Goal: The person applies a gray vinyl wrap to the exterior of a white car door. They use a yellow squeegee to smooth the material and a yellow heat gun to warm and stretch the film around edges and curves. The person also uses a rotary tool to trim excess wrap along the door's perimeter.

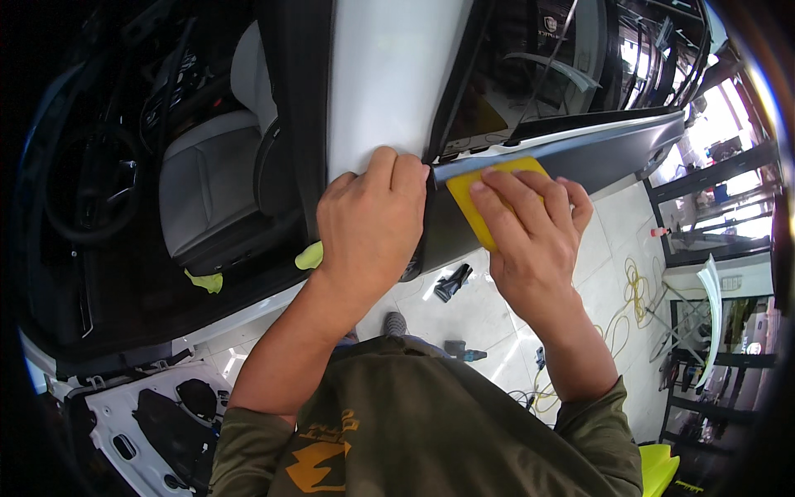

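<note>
My right hand (530, 240) presses a yellow squeegee (484, 199) flat against the grey door (596, 157). Four fingers lie spread over the squeegee's face and my thumb is tucked below, out of sight, so the hand is clamped on the tool against the panel. The squeegee sits at the door's near end, just under its upper edge, with one corner poking out above my fingers.

My left hand (373, 224) is just left of the squeegee, at the door's end, where it meets the white pillar (389, 74). The fingers are curled over, knuckles up, with the fingertips pushing into the seam between pillar and door. I cannot tell whether they pinch anything there. The two hands are close together but not touching.

Left of the pillar, the car's cabin lies open: a grey seat (207, 174) and, further left, a dark steering wheel (91, 182). Two bits of yellow-green cloth (310, 257) rest on the sill below the seat. Lower still, a white inner door panel (141, 422) with dark cut-outs lies flat.

Below the door, on the pale tiled floor (489, 315), lie a small black tool (453, 283) and, toward the right, a coiled yellow cord (633, 286). My olive sleeves and shirt fill the bottom of the view.
</note>
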Available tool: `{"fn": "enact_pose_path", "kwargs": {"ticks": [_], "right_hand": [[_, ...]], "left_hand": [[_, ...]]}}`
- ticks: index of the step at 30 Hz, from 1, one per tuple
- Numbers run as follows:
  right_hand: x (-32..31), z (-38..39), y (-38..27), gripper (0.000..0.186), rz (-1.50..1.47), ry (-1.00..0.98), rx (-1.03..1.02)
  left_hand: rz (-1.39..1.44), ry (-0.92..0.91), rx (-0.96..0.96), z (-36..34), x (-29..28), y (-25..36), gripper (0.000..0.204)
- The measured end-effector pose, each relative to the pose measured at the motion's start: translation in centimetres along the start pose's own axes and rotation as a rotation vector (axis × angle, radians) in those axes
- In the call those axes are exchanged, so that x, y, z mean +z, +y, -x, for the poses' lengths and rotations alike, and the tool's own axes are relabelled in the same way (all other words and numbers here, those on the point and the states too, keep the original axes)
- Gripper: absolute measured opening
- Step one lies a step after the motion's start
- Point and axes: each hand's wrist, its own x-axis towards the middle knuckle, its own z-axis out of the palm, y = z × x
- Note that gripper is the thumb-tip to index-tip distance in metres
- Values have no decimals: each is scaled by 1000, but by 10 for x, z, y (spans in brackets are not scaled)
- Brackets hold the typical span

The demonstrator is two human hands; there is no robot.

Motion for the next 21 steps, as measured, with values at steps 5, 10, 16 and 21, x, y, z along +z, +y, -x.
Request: {"fn": "enact_pose_path", "kwargs": {"ticks": [5,10,16,21], "right_hand": [[10,-3,-6,42,-11,-30,20],[16,-10,-13,36,131,-28,27],[7,2,5,38,161,-20,124],[14,0,-11,39,96,-22,-18]], "left_hand": [[18,-21,-1,-1,-1,1,12],[0,-32,-3,-3,-1,3,12],[-90,-46,22,-2,-3,1,8],[-34,-50,4,-2,2,3,13]]}}
